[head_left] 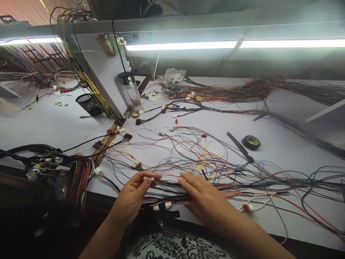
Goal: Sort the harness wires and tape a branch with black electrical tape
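Note:
Between the thumb and fingers of my left hand point(134, 194) is a small white connector point(148, 178). A thin red wire point(170, 175) stretches from that connector toward my right hand point(202, 194). The right fingers lie pressed together on the wire, with the thumb mostly hidden below. Under both hands runs a bundle of dark wires point(172, 183). Just beyond, several yellow wire ends point(204, 153) stick up from a black sleeve. A white connector with black bands point(162, 206) lies near the table's front edge.
Loose wires and connectors cover the white table point(194, 122). A roll of black tape point(251, 142) lies at right beside a dark flat blade-like tool point(239, 146). At the back left stand a clear bottle point(132, 93) and a black mesh cup point(88, 104), with a divider panel point(105, 72) between them.

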Available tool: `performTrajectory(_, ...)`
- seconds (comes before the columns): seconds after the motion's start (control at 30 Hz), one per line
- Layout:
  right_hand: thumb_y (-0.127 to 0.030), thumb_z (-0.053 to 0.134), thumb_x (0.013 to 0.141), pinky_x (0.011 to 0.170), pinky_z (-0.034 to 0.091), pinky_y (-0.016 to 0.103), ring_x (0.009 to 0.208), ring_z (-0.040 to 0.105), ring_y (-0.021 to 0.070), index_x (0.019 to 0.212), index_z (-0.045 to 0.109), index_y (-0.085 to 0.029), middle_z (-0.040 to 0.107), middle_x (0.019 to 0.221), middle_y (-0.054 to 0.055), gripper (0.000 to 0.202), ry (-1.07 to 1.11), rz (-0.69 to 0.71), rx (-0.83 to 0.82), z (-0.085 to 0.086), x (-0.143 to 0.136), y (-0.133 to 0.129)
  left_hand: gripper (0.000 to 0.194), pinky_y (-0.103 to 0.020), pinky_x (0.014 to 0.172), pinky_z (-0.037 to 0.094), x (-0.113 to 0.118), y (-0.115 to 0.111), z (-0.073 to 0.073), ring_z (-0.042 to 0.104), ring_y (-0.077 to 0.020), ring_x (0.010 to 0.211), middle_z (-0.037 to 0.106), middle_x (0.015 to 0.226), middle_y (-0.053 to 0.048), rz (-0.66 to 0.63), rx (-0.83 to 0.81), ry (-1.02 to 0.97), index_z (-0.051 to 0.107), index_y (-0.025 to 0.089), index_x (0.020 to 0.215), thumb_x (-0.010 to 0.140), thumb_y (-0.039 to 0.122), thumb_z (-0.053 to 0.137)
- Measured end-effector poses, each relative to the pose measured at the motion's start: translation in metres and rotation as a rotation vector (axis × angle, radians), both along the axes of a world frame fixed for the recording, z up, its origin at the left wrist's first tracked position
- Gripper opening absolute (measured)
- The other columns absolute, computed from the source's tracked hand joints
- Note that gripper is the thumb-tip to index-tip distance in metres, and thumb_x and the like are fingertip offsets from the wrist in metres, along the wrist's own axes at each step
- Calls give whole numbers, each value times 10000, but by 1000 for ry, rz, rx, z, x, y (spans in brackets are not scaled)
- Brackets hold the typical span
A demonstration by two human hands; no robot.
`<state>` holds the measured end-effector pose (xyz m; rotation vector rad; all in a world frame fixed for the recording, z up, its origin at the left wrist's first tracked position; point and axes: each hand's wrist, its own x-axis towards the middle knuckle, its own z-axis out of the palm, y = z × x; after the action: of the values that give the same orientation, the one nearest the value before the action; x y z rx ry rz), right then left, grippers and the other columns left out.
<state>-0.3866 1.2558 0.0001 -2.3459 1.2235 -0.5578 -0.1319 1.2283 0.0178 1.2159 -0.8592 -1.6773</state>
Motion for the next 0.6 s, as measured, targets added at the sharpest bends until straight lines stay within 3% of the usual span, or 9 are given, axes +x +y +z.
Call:
performTrajectory(0.1,-161,609,827,1056,418,430,1253,466,259,1371,453,-211,482,1407,79,568,-1,114,63,-14,11,5,163,-333,976,417,-7,3,-1,615,-176,993,696,971,-55,27,81,99,624,195,925,831,323,662)
performTrajectory(0.2,-133,564,841,1060,414,424,1272,449,262,1368,462,-198,448,1436,78,541,9,125,64,-22,6,10,186,-313,959,433,-11,4,-3,636,-144,914,694,877,-28,95,123,167,587,194,959,826,291,674)
performTrajectory(0.37,-137,550,841,992,462,378,1192,525,232,1351,471,-222,524,1368,75,523,-9,181,82,-8,-8,-6,248,-265,894,451,-12,1,-6,638,-115,836,693,815,-23,108,184,169,568,185,1026,816,239,688)
performTrajectory(0.47,-206,495,899,845,515,353,1002,618,202,1254,553,-240,655,1165,66,361,-8,65,78,8,-27,-44,184,-261,923,424,-11,1,-7,630,-126,886,695,850,-40,45,187,155,583,178,987,841,262,657)
performTrajectory(0.6,-282,489,904,859,465,357,982,606,214,1061,648,-215,676,1036,56,234,108,-299,64,16,-60,-128,163,-266,942,399,-11,3,-8,605,-130,923,683,878,-39,15,175,134,588,192,1005,881,297,598)
